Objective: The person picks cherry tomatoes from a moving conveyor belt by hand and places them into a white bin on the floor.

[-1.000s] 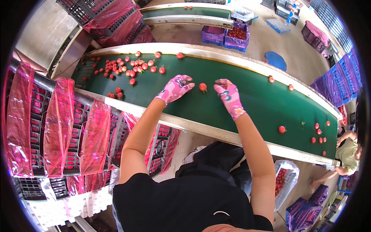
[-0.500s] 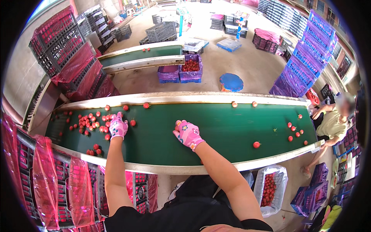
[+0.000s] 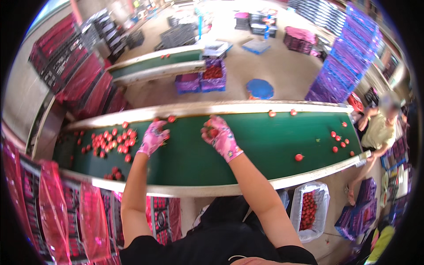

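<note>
My left hand, in a pink flowered glove, is over the green conveyor belt, its fingers curled around a small red tomato that partly shows beside the thumb. Just past its fingertips sit a tomato partly hidden by the glove and another tomato. In my right hand, gloved alike, a red tomato shows between the bent fingers and thumb. To the left of my left hand a loose cluster of tomatoes lies on the belt. Both gloves are somewhat blurred.
Several tomatoes lie at the belt's right end, near a person in a yellow top. A lined crate of tomatoes stands below the near edge. Stacked crates wrapped in pink and purple film rise beyond the belt.
My left hand has moved right, away from the cluster, and now has a tomato in its fingers. The right hand has turned upward, showing a tomato. The view has shifted slightly.
</note>
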Demonstrator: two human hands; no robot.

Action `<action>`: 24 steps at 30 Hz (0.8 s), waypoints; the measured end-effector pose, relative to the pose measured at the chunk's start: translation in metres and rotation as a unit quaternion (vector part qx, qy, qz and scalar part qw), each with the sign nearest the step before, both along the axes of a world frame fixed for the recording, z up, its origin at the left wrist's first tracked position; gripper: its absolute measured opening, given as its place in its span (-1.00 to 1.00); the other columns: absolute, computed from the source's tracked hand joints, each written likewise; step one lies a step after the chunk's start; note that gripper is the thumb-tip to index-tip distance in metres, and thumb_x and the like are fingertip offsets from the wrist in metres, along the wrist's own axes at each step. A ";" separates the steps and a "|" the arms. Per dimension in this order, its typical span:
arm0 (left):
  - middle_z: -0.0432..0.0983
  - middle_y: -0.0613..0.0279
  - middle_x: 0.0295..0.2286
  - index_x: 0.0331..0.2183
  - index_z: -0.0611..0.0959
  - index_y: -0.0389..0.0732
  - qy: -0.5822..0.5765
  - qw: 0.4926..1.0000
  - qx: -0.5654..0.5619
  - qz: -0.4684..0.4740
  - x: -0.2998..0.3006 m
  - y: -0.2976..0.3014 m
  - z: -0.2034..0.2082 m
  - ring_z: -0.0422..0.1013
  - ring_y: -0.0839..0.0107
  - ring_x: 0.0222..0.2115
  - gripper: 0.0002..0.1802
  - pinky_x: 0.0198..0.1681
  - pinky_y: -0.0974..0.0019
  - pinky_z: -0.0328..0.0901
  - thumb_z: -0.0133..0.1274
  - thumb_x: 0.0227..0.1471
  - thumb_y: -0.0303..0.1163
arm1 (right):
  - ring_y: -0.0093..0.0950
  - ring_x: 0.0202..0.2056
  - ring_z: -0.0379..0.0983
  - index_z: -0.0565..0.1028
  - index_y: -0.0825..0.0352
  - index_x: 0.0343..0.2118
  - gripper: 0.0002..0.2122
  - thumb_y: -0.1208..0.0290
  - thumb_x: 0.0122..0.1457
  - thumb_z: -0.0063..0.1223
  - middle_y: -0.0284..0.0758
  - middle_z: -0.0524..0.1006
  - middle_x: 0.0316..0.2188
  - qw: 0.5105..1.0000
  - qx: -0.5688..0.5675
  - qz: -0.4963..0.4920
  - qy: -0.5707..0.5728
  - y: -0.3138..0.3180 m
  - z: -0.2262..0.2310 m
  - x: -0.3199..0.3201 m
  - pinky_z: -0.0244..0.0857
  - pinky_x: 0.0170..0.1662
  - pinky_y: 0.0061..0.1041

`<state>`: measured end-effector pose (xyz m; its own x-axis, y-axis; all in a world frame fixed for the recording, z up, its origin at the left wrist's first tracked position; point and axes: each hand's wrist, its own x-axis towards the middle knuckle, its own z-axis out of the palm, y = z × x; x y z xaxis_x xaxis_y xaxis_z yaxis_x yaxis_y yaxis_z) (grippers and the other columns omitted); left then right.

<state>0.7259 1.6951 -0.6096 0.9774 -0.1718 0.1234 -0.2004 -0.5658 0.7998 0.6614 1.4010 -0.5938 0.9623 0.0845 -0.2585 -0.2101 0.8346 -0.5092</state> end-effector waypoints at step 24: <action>0.47 -0.06 -0.11 -0.07 0.51 -0.18 0.073 0.873 0.475 0.082 -0.009 -0.024 0.054 0.43 0.03 -0.04 -0.58 -0.03 0.04 0.35 0.02 -0.05 -0.43 | -0.26 -0.24 0.45 0.34 0.25 0.07 -0.63 0.61 0.19 0.01 -0.18 0.45 -0.14 0.999 -0.045 -0.003 -0.027 -0.009 0.002 -0.005 0.41 -0.20 -0.38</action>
<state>0.7171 1.6715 -0.5559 0.9917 0.0154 -0.1273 0.0109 -0.9993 -0.0362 0.6567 1.3916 -0.5923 0.9756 0.0573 -0.2118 -0.1750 0.7857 -0.5934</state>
